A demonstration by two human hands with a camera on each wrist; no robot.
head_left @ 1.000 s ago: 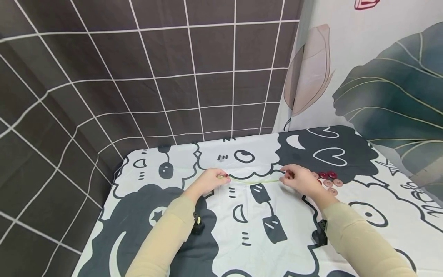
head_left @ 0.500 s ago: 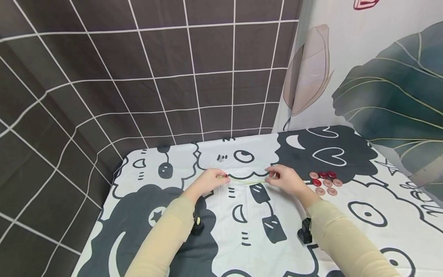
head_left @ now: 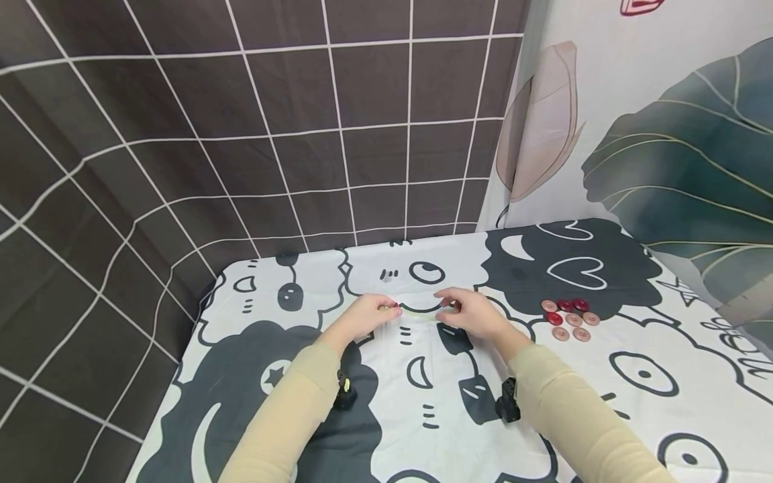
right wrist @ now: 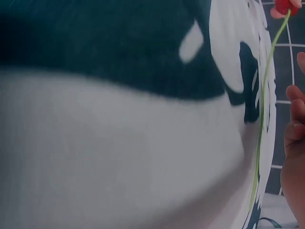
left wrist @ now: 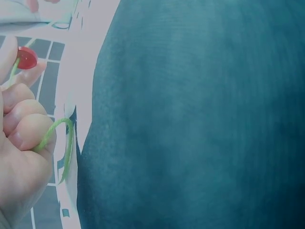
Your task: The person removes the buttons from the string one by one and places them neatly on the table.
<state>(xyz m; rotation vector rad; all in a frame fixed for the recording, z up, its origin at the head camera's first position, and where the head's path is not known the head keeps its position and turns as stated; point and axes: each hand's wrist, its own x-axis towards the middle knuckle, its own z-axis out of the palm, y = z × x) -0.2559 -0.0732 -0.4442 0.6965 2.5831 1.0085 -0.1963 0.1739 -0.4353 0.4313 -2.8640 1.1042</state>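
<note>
My left hand (head_left: 367, 315) pinches a red button (left wrist: 27, 57) between thumb and index finger. A green string (left wrist: 61, 123) passes through the button, and my other curled fingers hold it, with a short tail looping out past the little finger. From the button the string's long part (right wrist: 267, 71) hangs down in the right wrist view. My right hand (head_left: 474, 314) is close to the left one, its fingers loosely bent, thumb and index apart; the string runs beside them without being gripped.
To the right of my right hand lie several loose buttons, pink ones (head_left: 574, 319) and red ones (head_left: 554, 318). A black-and-white cartoon cloth (head_left: 392, 376) covers the surface. Behind it hangs a dark grid-patterned curtain (head_left: 290, 147). Black wrist cameras are strapped at both sleeves.
My right hand has moved left along the string toward the left hand, uncovering the buttons at the right. The left hand has stayed in place with the red button.
</note>
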